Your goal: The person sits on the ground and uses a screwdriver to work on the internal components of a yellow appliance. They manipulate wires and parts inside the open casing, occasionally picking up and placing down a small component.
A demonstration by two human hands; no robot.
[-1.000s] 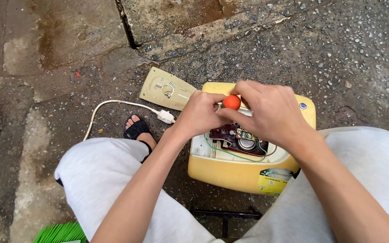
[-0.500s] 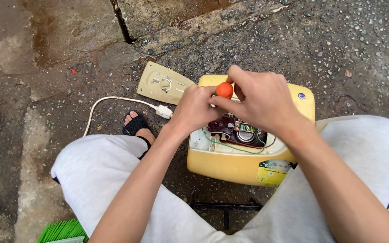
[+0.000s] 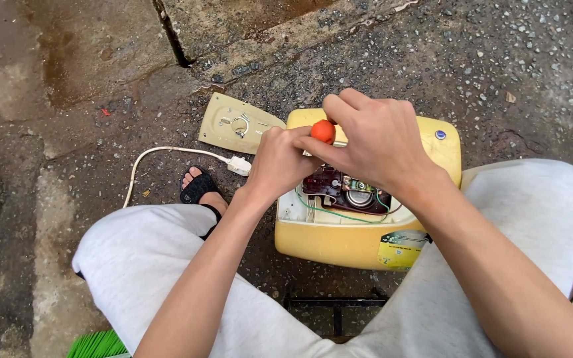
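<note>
I see my right hand curled over the top of the yellow appliance, fingers pinched together on the orange-handled tool, whose round end shows just past my index finger. My left hand sits right against it, fingers closed and touching the same tool from the left side; whether it truly grips it I cannot tell. Directly beneath both hands the appliance lies open, with a dark red component block, a round metal part and green and white wires exposed in the cavity. A sticker sits on the near face of the appliance, below my right wrist. Just beyond my left hand lies the detached beige cover plate on the wet concrete ground. Left of my left hand a white cord with a plug curves past my sandalled foot. My grey-trousered knees flank the appliance.
</note>
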